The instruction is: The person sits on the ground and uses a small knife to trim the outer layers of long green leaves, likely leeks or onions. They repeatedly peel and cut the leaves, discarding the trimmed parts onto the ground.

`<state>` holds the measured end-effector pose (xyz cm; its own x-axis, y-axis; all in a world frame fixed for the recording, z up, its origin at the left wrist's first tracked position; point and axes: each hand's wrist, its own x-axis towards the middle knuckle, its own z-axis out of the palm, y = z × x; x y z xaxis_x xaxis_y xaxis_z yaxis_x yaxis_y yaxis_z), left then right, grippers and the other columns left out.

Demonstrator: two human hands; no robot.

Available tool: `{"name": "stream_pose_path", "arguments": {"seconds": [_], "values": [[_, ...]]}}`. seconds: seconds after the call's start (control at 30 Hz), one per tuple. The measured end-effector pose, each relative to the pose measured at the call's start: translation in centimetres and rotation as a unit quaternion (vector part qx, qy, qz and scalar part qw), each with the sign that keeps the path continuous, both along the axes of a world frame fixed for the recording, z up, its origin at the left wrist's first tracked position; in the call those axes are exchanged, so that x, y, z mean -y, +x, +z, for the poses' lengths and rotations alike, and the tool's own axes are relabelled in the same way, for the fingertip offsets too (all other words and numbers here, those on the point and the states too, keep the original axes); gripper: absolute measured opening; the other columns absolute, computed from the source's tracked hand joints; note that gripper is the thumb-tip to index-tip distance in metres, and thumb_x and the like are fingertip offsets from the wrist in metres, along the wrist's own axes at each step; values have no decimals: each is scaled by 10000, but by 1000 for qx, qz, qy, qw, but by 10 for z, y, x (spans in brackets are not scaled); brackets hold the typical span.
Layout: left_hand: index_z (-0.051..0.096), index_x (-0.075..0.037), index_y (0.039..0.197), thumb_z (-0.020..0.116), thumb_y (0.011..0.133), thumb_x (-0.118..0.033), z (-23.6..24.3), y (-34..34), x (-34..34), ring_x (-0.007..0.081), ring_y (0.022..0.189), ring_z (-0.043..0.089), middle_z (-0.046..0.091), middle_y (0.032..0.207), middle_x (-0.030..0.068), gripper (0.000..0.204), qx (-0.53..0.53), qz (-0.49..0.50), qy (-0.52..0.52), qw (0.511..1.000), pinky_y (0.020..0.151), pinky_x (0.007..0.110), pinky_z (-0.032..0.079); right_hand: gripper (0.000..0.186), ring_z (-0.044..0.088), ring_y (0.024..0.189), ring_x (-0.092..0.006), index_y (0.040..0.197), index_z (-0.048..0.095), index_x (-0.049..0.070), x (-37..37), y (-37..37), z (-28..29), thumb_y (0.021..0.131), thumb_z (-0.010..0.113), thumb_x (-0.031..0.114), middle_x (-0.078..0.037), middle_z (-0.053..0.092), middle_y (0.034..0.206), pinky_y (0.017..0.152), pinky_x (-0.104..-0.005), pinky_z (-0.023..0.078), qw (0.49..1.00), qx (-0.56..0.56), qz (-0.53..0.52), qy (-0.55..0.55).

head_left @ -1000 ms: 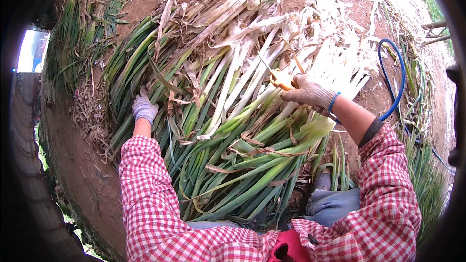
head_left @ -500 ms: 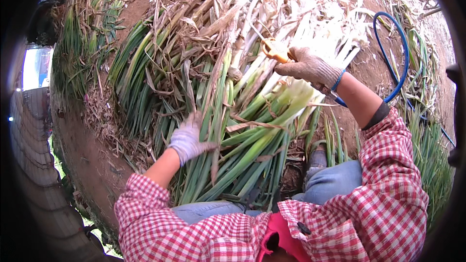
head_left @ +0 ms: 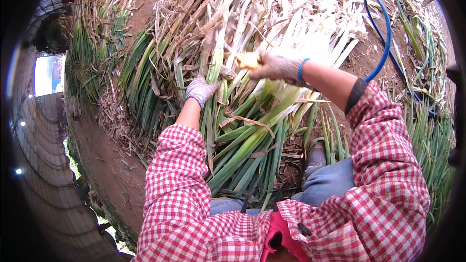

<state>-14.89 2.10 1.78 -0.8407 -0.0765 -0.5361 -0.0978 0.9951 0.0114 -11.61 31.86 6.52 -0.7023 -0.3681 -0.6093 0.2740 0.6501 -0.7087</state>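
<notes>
My left hand (head_left: 201, 90), in a pale glove, closes round stalks of green onions (head_left: 213, 109) with dry leaves at the front of the pile; its fingertips are partly hidden. My right hand (head_left: 279, 66), in a dirty, tan-coloured glove, grips a yellow air blow gun (head_left: 248, 60), which points left toward the stalks above my left hand. The gun's outline is smeared by motion. Below it lies a bunch of green onions (head_left: 257, 148), with green leaves toward me and pale stems toward the upper right.
A blue hose (head_left: 387, 43) loops over the soil right of my right arm. Peeled white green onions (head_left: 315, 24) lie at the far right of the pile. More green onions stand at far left (head_left: 87, 68) and right (head_left: 432, 150). My bent knee (head_left: 330, 182) is close in front.
My left hand has moved up and right and closed on stalks. My right hand has swung left with the air blow gun, bringing the two hands closer. The hose loop shifted slightly left.
</notes>
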Motion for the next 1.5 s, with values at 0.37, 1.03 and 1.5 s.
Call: {"name": "stream_pose_path", "arguments": {"seconds": [0.37,1.03,1.5], "values": [[459,5,1385,760,731,-415,14,48,-29,396,1221,552,519,1352,290,833,-12,-73,-74,994,1049,427,447,525,627,653,-182,972,702,3,0,31,12,773,715,488,-89,658,728,640,-341,508,990,-5,136,-28],[356,-43,1418,796,748,-408,12,72,-17,405,1133,602,596,1258,273,881,-71,33,58,995,963,454,480,411,494,469,-121,853,689,43,-3,-6,-52,752,763,435,-7,549,584,412,-288,389,992,-9,-21,-122],[400,-18,1388,738,803,-502,12,108,5,409,1107,603,585,1264,260,831,-52,24,85,995,932,462,484,645,635,616,-238,775,701,13,-20,-83,-48,659,689,647,-113,657,671,617,-363,500,992,-113,-49,17]]}}
